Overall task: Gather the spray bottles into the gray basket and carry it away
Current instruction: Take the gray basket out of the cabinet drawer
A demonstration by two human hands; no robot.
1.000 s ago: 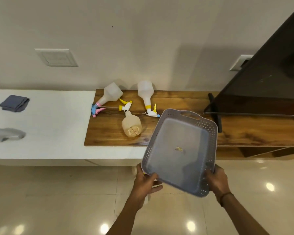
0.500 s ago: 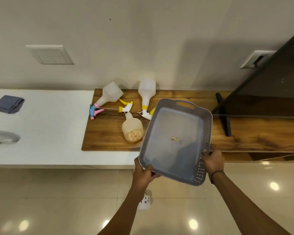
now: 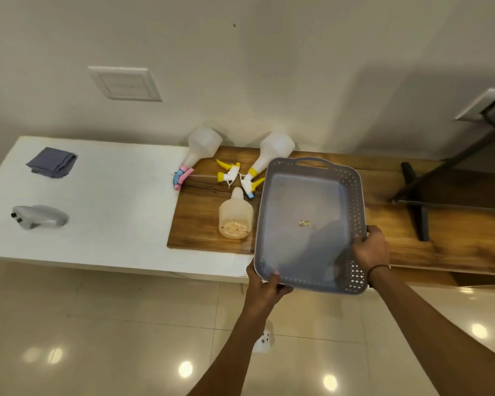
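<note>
I hold the gray basket (image 3: 355,195) over the wooden counter (image 3: 200,221), tilted toward me, with only a small scrap inside. My left hand (image 3: 265,284) grips its near left corner and my right hand (image 3: 370,251) grips its near right rim. Three spray bottles lie on the wood to the basket's left: one with a pink and blue trigger (image 3: 202,147) at the back left, one with a yellow collar (image 3: 272,151) partly behind the basket, and a yellowish bottle (image 3: 235,218) nearest me. A loose yellow and white trigger head (image 3: 227,172) lies between them.
A white counter (image 3: 103,201) extends left, bearing a folded gray cloth (image 3: 52,162) and a gray curved object (image 3: 39,220). A dark TV stand foot (image 3: 415,195) sits on the wood to the right. Glossy tiled floor (image 3: 112,324) lies below.
The basket has moved forward and up over the wooden counter, and it now covers part of the yellow-collared bottle's trigger. Both hands stayed on its near edge.
</note>
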